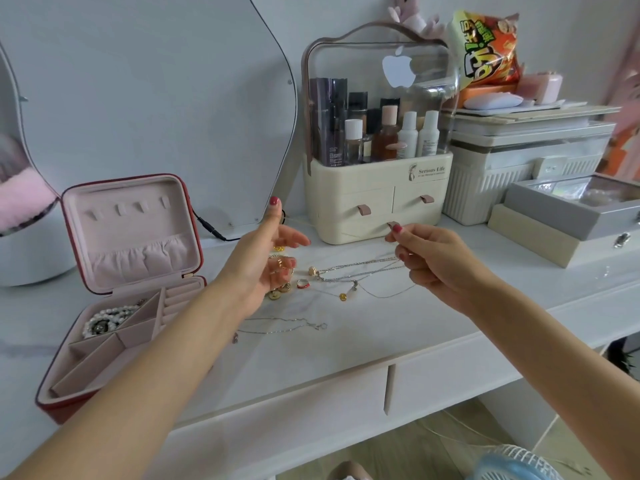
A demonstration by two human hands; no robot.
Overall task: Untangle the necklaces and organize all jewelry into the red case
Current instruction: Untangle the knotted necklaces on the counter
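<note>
The red case [194, 237] stands open at the left, pink inside, with a pearl bracelet [107, 318] in a back compartment. Tangled silver necklaces [349, 271] lie mid-table with small gold pendants. My right hand [436, 265] pinches the chains at their right end, lifting them slightly. My left hand [273, 251] hovers over the left part of the jewelry, fingers spread and relaxed, thumb up. Gold rings and a red-banded ring [302, 283] lie by its fingertips. A separate thin silver necklace [287, 327] lies nearer the front edge.
A cream cosmetics organizer [377, 202] stands behind the jewelry. Grey and beige boxes [568, 216] sit at the right. A mirror [173, 109] and its black cable [211, 230] are behind the case. The table's front edge [346, 368] runs below.
</note>
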